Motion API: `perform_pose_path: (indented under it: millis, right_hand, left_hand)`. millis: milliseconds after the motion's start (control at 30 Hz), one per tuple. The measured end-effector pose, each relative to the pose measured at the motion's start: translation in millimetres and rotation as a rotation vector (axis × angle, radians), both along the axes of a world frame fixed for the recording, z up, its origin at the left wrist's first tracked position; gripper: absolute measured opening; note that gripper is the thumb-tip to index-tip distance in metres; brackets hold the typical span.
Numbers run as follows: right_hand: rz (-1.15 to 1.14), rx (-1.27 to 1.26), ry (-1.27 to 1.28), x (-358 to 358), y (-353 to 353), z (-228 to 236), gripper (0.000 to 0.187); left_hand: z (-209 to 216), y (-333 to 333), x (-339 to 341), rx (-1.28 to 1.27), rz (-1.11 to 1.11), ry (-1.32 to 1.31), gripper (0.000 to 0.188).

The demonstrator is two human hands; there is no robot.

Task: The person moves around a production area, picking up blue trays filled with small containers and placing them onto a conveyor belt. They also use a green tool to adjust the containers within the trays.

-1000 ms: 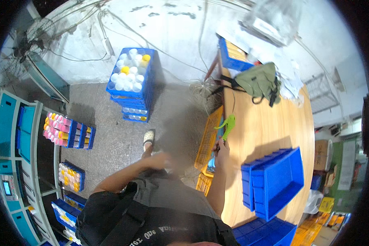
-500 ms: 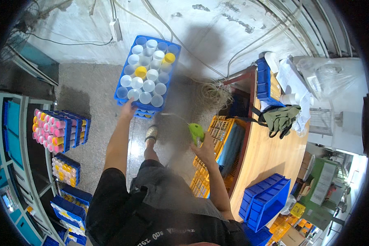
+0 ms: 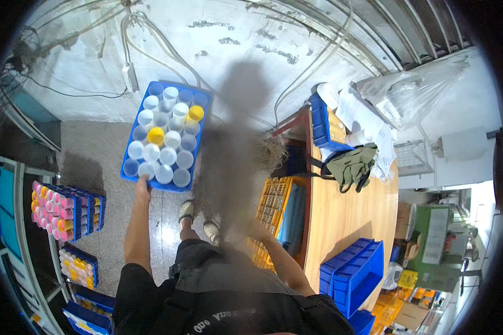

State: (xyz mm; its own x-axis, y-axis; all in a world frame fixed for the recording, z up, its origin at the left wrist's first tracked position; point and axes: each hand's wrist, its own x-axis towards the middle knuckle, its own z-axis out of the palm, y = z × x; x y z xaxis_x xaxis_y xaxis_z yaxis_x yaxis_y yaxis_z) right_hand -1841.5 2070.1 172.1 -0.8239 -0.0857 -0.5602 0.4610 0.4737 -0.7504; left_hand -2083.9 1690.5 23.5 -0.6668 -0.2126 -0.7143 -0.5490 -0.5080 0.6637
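Note:
A blue plastic crate (image 3: 198, 151) holds rows of round white, translucent cups (image 3: 166, 157), with yellow ones (image 3: 156, 135) among them. It stands near the wall, ahead and to the left. My left hand (image 3: 143, 183) is closed on the crate's near rim, beside a cup in the front row. My right hand (image 3: 255, 228) hangs to the right, close to yellow crates (image 3: 273, 207). A dark smear covers its fingers, and whatever they may hold is hidden.
Stacked blue crates of pink, white and yellow cups (image 3: 51, 212) stand at left beside a shelf rack (image 3: 18, 223). At right, a wooden table (image 3: 346, 209) carries a green bag (image 3: 349, 167), papers and blue bins (image 3: 352, 273). Cables (image 3: 167, 47) hang along the wall.
The view has shifted, so the scene sits lower and further left. My left hand stays at the crate's rim. The lime-green tool in my right hand no longer shows. A second shoe now shows.

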Motion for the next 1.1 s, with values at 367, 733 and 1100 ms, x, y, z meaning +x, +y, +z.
perform_pose_path:
  millis: [367, 733, 1100]
  right_hand:
    - [0.410, -0.320, -0.006, -21.3, -12.4, 96.4, 0.033]
    - [1.290, 0.343, 0.317, 33.0, -97.7, 117.3, 0.077]
    - [1.276, 0.498, 0.065, 15.1, -115.3, 123.7, 0.079]
  left_hand:
    - [162.7, -14.9, 323.3, -0.632, 0.213, -0.217, 0.025]
    - [187.8, 50.9, 434.8, -1.113, 0.123, -0.685, 0.086]
    - [165.9, 37.5, 489.0, -1.074, 0.220, -0.605, 0.075]
